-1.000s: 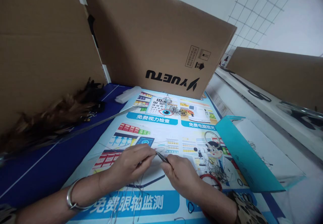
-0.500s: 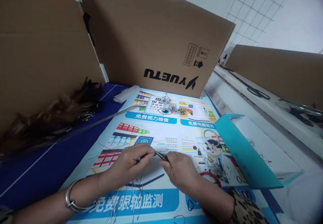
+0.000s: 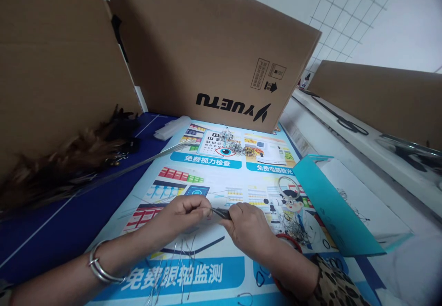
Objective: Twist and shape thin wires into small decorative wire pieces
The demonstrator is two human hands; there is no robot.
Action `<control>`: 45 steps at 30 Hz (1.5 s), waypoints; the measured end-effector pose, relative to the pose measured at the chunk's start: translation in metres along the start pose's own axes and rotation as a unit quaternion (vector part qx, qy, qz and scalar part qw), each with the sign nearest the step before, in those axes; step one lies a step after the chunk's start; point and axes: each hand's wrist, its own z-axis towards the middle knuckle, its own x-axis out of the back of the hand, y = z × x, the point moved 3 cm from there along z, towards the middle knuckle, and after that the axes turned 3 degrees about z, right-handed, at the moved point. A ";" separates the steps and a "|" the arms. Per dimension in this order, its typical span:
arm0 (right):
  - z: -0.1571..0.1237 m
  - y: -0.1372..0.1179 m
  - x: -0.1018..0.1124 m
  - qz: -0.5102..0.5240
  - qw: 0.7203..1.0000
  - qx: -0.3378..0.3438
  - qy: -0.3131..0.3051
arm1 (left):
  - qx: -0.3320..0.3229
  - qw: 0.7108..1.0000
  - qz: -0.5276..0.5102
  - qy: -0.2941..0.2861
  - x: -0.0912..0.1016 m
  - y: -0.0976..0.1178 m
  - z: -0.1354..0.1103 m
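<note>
My left hand [image 3: 184, 216] is closed in a pinch on thin metal wires [image 3: 179, 262] that trail down toward me over the printed poster [image 3: 207, 168]. A silver bangle [image 3: 100, 269] sits on that wrist. My right hand [image 3: 247, 228] is closed around a slim dark metal tool [image 3: 221, 212], probably pliers or tweezers, whose tip meets my left fingertips. The two hands nearly touch above the poster's middle.
Small wire ornaments [image 3: 235, 147] lie at the poster's far end. A tangle of wire bits [image 3: 293, 232] and a red ring [image 3: 288, 239] sit to the right. A teal folder [image 3: 331, 209] lies right, brown feathers [image 3: 69, 158] left, cardboard boxes [image 3: 207, 53] behind.
Both hands have shifted slightly away from me and closer together; the tool now lies flatter against the left fingertips. The view has tipped a little.
</note>
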 end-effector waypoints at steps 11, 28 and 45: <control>0.001 0.003 0.003 0.055 0.997 -0.011 -0.048 | 0.013 1.000 -0.014 0.002 0.000 0.002 0.001; 0.000 0.003 0.001 0.080 0.996 -0.027 -0.036 | 0.048 0.994 -0.101 0.000 -0.002 -0.021 0.002; 0.001 0.004 -0.004 0.084 0.995 -0.035 -0.036 | -0.168 0.961 0.200 0.092 -0.001 -0.006 -0.001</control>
